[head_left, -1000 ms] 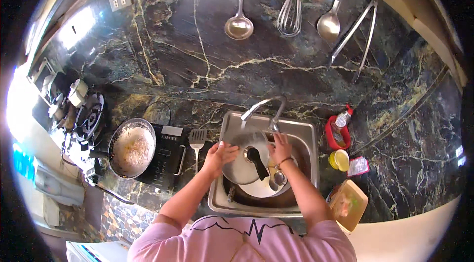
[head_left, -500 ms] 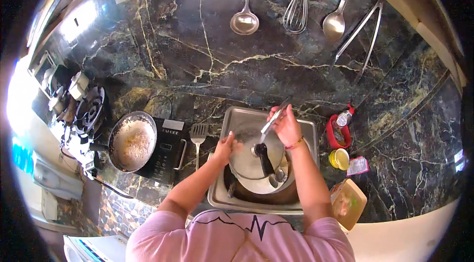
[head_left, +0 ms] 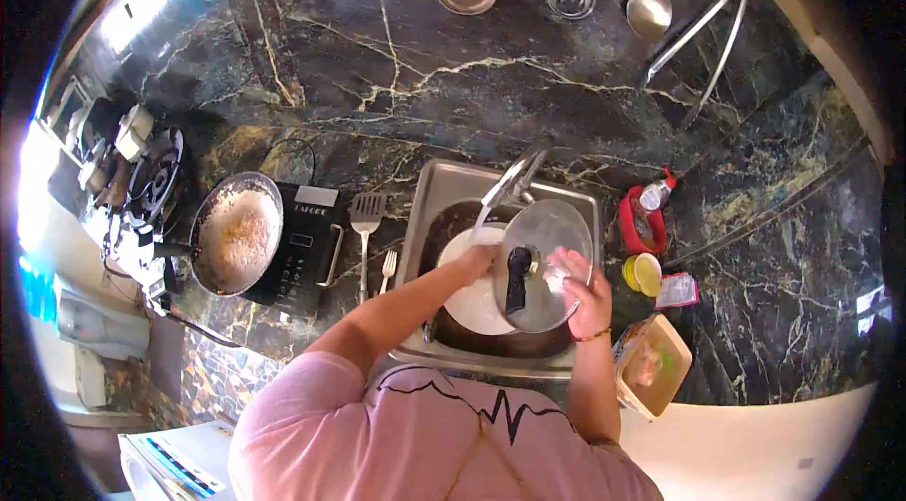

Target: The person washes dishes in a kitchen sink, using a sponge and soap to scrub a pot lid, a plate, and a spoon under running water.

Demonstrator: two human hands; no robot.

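A clear glass pot lid with a black handle is held tilted above the sink. My right hand grips its right rim, with fingers showing through the glass. At the lid's left edge, below the tap, is my left hand; its fingertips are hidden, so its grip does not show. Water appears to fall from the spout near this hand. Under the lid, a round white dish sits in the basin, partly covered.
Left of the sink lie a slotted turner and a fork. A frying pan with pale residue rests on a black cooktop. On the right are a red holder, a yellow container and a rectangular tub.
My right hand has left the tap and now grips the lid, which is lifted and tilted to the right. My left hand has moved right, under the spout. The view has shifted.
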